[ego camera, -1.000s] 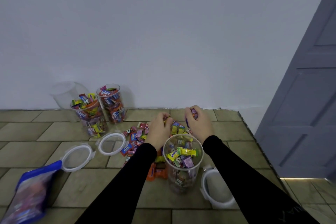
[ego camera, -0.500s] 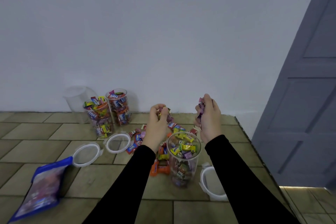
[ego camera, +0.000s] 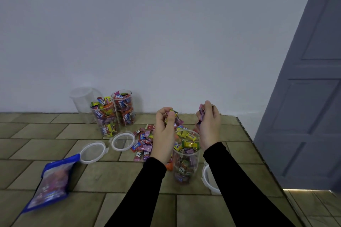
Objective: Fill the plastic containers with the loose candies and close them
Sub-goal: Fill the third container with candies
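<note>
While both hands hover above the near jar [ego camera: 186,160], the left hand [ego camera: 164,131] is curled round a few wrapped candies and the right hand [ego camera: 209,127] pinches several more, each raised just past the jar's open rim. This jar stands upright on the tiled surface [ego camera: 110,173], partly filled. Loose candies [ego camera: 143,142] lie heaped just beyond and left of it, partly hidden by the left wrist. One lid [ego camera: 208,178] rests beside the jar under the right sleeve; two more lids [ego camera: 123,141] lie left of the heap. Two filled jars [ego camera: 114,114] and an empty one [ego camera: 83,103] stand by the wall. A blue bag [ego camera: 49,180] lies near left. On the right the surface ends close by, before a grey door [ego camera: 304,116]
</note>
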The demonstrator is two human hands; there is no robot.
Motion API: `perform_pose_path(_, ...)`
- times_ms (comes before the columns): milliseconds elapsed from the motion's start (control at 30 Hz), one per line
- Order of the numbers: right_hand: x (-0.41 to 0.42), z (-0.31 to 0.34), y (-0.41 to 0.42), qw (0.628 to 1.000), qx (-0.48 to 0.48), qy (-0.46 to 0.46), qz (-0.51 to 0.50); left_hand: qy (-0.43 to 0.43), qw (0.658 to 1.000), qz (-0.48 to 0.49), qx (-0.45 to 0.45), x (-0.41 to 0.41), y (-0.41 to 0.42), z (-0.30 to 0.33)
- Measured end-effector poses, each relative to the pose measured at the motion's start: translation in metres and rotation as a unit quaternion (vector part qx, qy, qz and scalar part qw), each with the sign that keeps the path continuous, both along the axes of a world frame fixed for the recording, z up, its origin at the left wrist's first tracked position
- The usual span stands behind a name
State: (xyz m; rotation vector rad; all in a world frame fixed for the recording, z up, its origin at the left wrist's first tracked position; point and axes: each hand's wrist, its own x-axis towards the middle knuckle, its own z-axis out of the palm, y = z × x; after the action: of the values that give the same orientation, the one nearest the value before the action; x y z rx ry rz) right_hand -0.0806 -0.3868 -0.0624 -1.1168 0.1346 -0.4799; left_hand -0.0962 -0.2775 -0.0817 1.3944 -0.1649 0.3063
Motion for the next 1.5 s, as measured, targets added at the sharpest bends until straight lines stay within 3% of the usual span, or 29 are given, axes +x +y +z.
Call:
perform_pose_path(433, -0.002, 0.002, 0.0, 0.996, -0.056, 0.06, 0.04, -0.021, 0.999, 0.032, 0.005, -0.006, -0.008, 0.002)
perform_pose_path(867, -0.001, -0.002, 0.003, 0.996, -0.078, 0.043, 0.013, -0.048, 0.994, 0.072, 0.061, -0.013, -0.015, 0.005)
perform_pose_path(1267, -0.001, -0.001, 0.004, 0.997, -0.062, 0.049, 0.015, -0.049, 0.997, 0.059, -0.031, -0.016, -0.015, 0.004)
perform_pose_path(1500, -0.002, -0.001, 0.004, 0.996, -0.067, 0.053, 0.013, -0.074, 0.997, 0.036, -0.007, -0.009, -0.011, -0.005)
